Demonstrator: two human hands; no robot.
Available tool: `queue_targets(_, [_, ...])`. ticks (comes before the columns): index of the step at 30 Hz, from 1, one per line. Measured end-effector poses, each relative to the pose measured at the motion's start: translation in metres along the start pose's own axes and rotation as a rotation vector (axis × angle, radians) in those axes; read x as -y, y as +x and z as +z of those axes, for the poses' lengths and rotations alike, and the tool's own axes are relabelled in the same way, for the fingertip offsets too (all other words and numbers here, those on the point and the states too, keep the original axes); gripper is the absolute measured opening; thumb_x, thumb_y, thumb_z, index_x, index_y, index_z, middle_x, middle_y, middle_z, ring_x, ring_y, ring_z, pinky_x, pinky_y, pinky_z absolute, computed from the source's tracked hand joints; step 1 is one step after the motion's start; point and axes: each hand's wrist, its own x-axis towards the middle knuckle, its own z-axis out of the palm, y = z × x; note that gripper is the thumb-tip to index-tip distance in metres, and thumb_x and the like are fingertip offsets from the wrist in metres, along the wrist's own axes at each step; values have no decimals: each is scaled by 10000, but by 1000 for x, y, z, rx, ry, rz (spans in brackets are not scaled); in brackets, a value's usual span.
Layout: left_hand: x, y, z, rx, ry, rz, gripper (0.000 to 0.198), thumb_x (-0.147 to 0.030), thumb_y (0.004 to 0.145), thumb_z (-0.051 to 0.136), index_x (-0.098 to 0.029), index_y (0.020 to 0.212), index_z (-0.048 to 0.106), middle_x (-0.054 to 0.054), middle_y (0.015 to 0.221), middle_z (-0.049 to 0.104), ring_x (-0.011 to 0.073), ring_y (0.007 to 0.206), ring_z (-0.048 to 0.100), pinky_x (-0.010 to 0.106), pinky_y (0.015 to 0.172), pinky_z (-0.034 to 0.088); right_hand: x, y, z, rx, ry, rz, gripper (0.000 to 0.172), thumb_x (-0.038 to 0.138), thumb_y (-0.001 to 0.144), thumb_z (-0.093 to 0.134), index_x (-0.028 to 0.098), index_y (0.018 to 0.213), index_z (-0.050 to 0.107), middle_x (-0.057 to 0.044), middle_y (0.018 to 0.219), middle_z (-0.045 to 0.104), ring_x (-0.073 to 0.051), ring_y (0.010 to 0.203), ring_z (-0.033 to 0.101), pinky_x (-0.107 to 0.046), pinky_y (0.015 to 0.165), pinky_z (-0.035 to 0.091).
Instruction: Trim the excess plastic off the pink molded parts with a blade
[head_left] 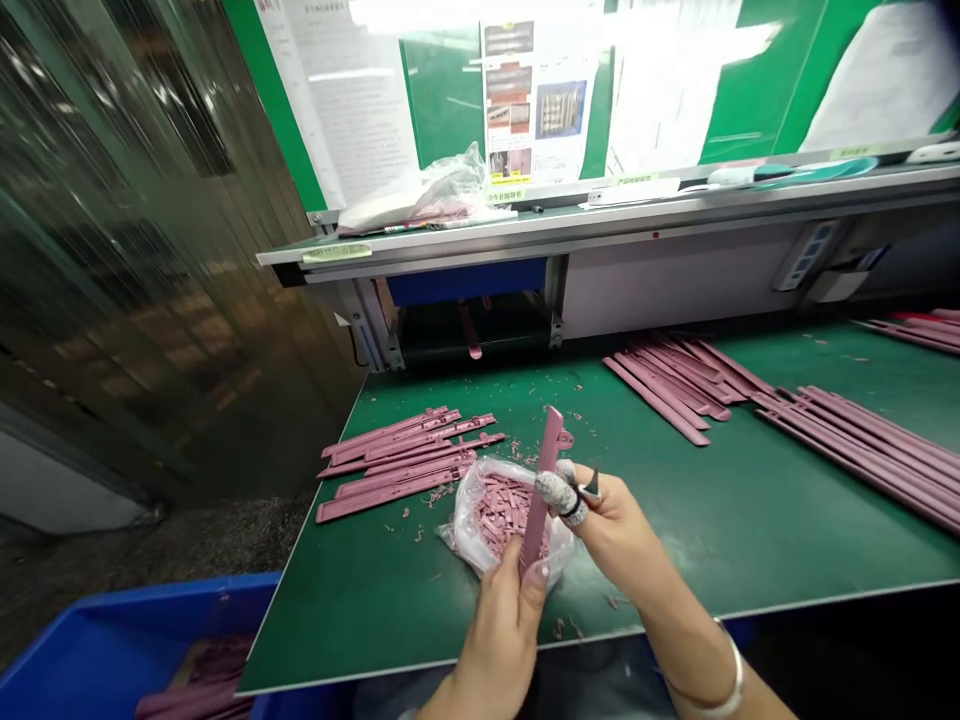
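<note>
My left hand [499,630] is shut around the lower end of a long pink plastic strip [541,488], which stands nearly upright. My right hand [607,525] is beside the strip's upper part, its taped grey fingertips [559,498] against the strip's edge. A small dark tool [592,487], perhaps a blade, shows between those fingers; its shape is partly hidden. Below both hands lies a clear plastic bag [469,530] holding many small pink pieces [506,520]. Several pink strips [397,465] lie in a group to the left on the green work mat [720,540].
More pink strips lie in bunches [667,385] at the right of the mat, among scattered pink shavings. A blue crate [127,640] with pink parts sits at lower left. Behind rises a shelf [660,225] carrying papers and a plastic bag.
</note>
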Motion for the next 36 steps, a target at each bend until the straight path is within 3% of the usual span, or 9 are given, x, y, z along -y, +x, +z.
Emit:
queue_targets(2, [5, 1, 0, -89, 85, 45, 572, -602, 824, 526, -126, 1129, 610, 164, 934, 652, 300, 907, 592, 390, 793, 449, -6, -6, 5, -87, -129, -49, 395, 414, 894, 559, 192, 620, 382, 51, 614, 315, -97, 584, 267, -234, 539, 249])
queue_targets(5, [7, 6, -7, -47, 39, 49, 447, -560, 814, 573, -164, 1011, 636, 79, 723, 623, 247, 708, 592, 340, 658, 459, -10, -11, 8, -161, -244, -99, 408, 398, 926, 499, 195, 605, 350, 51, 592, 326, -94, 567, 281, -237, 532, 241])
queue_targets(8, [6, 8, -21, 63, -145, 41, 429, -590, 863, 473, -190, 749, 575, -43, 466, 414, 116, 382, 391, 236, 401, 344, -7, -8, 2, 18, -225, 1, 369, 419, 961, 400, 190, 680, 466, 44, 583, 363, -103, 544, 333, -232, 529, 295])
queue_targets(10, [4, 9, -34, 72, -265, 42, 486, -587, 924, 310, -195, 728, 520, -94, 411, 273, 70, 299, 203, 205, 333, 240, -6, -2, -6, 146, -414, 55, 296, 386, 960, 404, 180, 808, 552, 19, 638, 447, -123, 580, 416, -238, 558, 342])
queue_targets(12, [0, 11, -45, -11, -339, 72, 464, -535, 958, 247, -190, 829, 529, -92, 454, 318, 55, 312, 196, 188, 347, 236, -6, 5, -13, 202, -766, 76, 171, 305, 922, 480, 170, 971, 573, -38, 800, 543, -157, 695, 502, -255, 617, 380])
queue_targets(16, [-19, 23, -59, -290, -411, 229, 359, -476, 959, 334, -192, 937, 553, -62, 600, 410, 49, 394, 306, 182, 388, 257, -4, 7, -15, 313, -1243, 102, 230, 105, 847, 456, 148, 1062, 527, -108, 974, 556, -212, 852, 541, -282, 672, 394])
queue_targets(22, [-65, 35, -48, -600, -389, 644, 551, -690, 848, 395, -172, 794, 576, -64, 481, 371, 72, 345, 285, 225, 353, 205, 22, -11, 6, 497, -1171, -96, 287, -17, 680, 421, 168, 874, 521, -38, 797, 547, -160, 655, 492, -268, 554, 283])
queue_targets(28, [-82, 32, -36, -604, -352, 770, 584, -741, 777, 465, -173, 785, 604, -63, 464, 385, 89, 368, 302, 246, 365, 233, 39, -14, 25, 513, -1129, -165, 201, 17, 670, 491, 170, 785, 551, -25, 717, 538, -136, 546, 459, -272, 473, 174])
queue_targets(36, [-78, 30, -35, -577, -303, 772, 544, -692, 821, 458, -176, 832, 630, -61, 481, 395, 90, 381, 321, 261, 398, 224, 37, -6, 31, 494, -1174, -173, 146, 27, 728, 527, 162, 747, 581, -36, 701, 553, -141, 561, 489, -279, 479, 202])
